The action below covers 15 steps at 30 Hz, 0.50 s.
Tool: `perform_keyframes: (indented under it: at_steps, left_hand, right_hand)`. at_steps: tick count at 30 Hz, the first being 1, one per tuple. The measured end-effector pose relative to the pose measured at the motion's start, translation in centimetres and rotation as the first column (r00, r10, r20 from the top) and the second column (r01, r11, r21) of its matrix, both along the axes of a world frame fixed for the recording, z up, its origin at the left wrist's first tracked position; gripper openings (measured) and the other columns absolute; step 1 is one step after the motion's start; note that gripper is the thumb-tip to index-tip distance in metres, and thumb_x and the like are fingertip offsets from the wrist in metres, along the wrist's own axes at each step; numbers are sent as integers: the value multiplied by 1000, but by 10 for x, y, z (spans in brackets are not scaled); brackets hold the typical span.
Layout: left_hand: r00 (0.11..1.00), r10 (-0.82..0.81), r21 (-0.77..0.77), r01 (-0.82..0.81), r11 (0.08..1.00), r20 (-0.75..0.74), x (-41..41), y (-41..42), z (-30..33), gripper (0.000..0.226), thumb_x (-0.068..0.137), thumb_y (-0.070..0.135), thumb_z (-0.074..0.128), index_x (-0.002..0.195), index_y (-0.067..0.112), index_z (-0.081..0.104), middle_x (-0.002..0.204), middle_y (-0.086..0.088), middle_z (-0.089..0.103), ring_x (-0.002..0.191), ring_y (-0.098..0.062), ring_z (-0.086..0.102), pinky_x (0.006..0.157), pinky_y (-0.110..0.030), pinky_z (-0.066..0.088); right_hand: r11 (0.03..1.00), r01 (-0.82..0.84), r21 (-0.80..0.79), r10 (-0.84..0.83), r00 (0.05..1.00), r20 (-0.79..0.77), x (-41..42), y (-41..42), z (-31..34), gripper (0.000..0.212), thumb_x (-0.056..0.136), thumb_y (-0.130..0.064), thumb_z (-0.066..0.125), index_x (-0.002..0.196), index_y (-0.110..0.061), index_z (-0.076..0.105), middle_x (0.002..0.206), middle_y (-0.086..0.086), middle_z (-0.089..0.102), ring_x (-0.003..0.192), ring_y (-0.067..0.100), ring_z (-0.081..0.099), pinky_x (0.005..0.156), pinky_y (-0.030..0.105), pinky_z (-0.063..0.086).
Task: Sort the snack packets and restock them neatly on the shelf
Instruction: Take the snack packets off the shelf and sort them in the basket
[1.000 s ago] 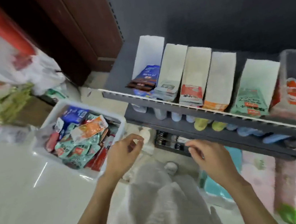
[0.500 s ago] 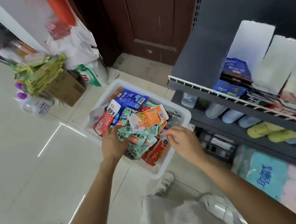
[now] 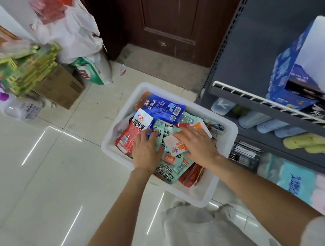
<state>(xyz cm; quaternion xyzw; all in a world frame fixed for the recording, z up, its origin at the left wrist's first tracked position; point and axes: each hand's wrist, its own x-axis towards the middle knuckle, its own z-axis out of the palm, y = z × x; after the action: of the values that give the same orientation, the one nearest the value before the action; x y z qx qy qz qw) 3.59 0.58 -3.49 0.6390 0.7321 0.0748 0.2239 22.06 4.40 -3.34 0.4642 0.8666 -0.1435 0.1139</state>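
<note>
A white plastic bin (image 3: 225, 145) on the floor is full of mixed snack packets. A blue packet (image 3: 161, 108) lies at its far end, a red and white packet (image 3: 132, 133) at the left, several mint green packets (image 3: 169, 170) in the middle. My left hand (image 3: 145, 150) rests palm down on the green packets. My right hand (image 3: 196, 144) lies on an orange and white packet (image 3: 177, 143), fingers spread. The dark shelf (image 3: 257, 98) stands at the right with a blue display box (image 3: 288, 77) on it.
A cardboard box (image 3: 60, 87), stacked green packs (image 3: 27, 72), a purple-capped bottle (image 3: 17, 104) and white plastic bags (image 3: 71, 31) stand at the back left by a brown door (image 3: 174, 14). Coloured slippers (image 3: 313, 144) fill the lower shelf. My knees show at the bottom.
My view has swung from the shelf down to the bin. Both hands have moved from in front of the shelf onto the packets in the bin.
</note>
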Motion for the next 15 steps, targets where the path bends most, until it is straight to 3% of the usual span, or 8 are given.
perform_keyframes:
  at_steps: [3, 6, 9, 12, 15]
  left_hand:
    - [1000, -12, 51, 11, 999, 17, -4, 2, -4, 41, 86, 32, 65, 124, 17, 61, 133, -8, 50, 122, -29, 44, 95, -46, 43]
    - [999, -16, 166, 11, 986, 28, -7, 6, -2, 25, 89, 31, 63, 109, 16, 71, 121, -8, 60, 112, -30, 53, 88, -47, 48]
    - [998, -4, 236, -11, 972, 62, -6, 12, 2, 21, 92, 29, 60, 96, 15, 75, 115, -6, 64, 105, -28, 55, 81, -42, 48]
    - [985, -7, 196, -27, 980, 173, -3, 15, 5, 26, 95, 30, 55, 96, 13, 75, 110, -2, 66, 98, -22, 59, 75, -35, 49]
    - [974, -3, 170, -37, 985, 229, -2, 9, 3, 27, 96, 31, 54, 101, 15, 74, 109, 0, 68, 95, -20, 62, 70, -27, 48]
  right_hand:
    - [999, -27, 30, 30, 994, -104, 8, -10, 4, 69, 78, -18, 74, 140, -20, 43, 141, 12, 48, 129, 28, 47, 107, 47, 37]
    - [995, -4, 101, 28, 970, -241, 16, -11, 14, 59, 69, -13, 81, 124, -21, 60, 115, 5, 69, 99, 24, 68, 82, 46, 56]
    - [984, 79, 162, -18, 939, -343, 23, -11, 30, 53, 71, -8, 80, 120, -23, 64, 90, -3, 74, 73, 15, 71, 63, 39, 60]
    - [970, 173, 173, -84, 901, -426, 33, -15, 44, 34, 78, -10, 76, 110, -21, 67, 77, -4, 73, 63, 13, 69, 56, 36, 59]
    - [935, 327, 140, -228, 852, -471, 47, -21, 59, 22, 84, -11, 68, 105, -18, 68, 71, -2, 71, 56, 14, 67, 51, 18, 52]
